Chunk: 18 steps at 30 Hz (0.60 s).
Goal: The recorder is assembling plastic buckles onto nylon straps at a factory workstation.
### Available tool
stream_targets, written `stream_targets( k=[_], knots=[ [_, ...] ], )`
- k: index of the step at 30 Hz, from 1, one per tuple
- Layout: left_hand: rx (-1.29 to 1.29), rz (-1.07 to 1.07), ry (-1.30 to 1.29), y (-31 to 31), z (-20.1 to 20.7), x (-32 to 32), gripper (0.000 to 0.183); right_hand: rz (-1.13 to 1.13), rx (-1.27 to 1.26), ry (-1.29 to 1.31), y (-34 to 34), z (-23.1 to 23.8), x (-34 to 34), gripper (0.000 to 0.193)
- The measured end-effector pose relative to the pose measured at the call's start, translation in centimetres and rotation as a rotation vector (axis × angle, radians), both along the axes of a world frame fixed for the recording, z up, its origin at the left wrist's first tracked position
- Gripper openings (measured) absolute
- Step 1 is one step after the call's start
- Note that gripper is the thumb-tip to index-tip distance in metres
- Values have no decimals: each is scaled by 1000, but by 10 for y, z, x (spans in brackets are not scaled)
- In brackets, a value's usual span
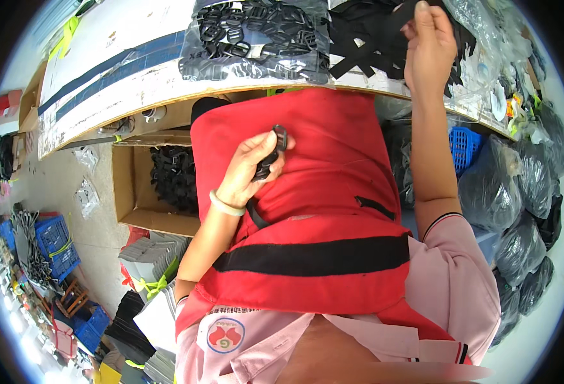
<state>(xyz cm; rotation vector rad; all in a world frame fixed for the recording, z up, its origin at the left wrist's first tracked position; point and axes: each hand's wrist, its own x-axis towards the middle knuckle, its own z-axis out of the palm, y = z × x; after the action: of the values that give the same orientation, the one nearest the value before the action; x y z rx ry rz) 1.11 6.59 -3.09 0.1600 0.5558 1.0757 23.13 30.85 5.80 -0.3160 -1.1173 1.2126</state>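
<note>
My left hand (246, 168) is closed around several black plastic buckles (270, 164) in front of my red apron; one buckle sticks up past the fingertips. A pale bangle circles that wrist. At the top right, my right hand (430, 48) reaches onto the table, thumb and fingers pinched on a black webbing strap (394, 20). Around it lies a loose pile of black webbing straps (365, 40), partly cut off by the frame's upper edge. Left of the pile, a clear plastic bag (256, 32) holds many black buckles.
The white worktable (147, 77) has a worn wooden front edge. Below it stands a cardboard box (131, 192) of black parts. A blue basket (464, 147) and filled plastic bags (496, 185) crowd the right. Stacked grey sheets (150, 259) and blue crates (57, 246) are at left.
</note>
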Motion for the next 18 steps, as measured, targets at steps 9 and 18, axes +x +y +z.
stream_targets(
  k=[9, 18],
  knots=[
    [605, 172, 626, 48, 64, 14, 14, 544, -595, -190, -87, 39, -46, 17],
    [329, -148, 592, 11, 53, 22, 13, 585, -582, -18, -58, -3, -36, 14]
  ],
)
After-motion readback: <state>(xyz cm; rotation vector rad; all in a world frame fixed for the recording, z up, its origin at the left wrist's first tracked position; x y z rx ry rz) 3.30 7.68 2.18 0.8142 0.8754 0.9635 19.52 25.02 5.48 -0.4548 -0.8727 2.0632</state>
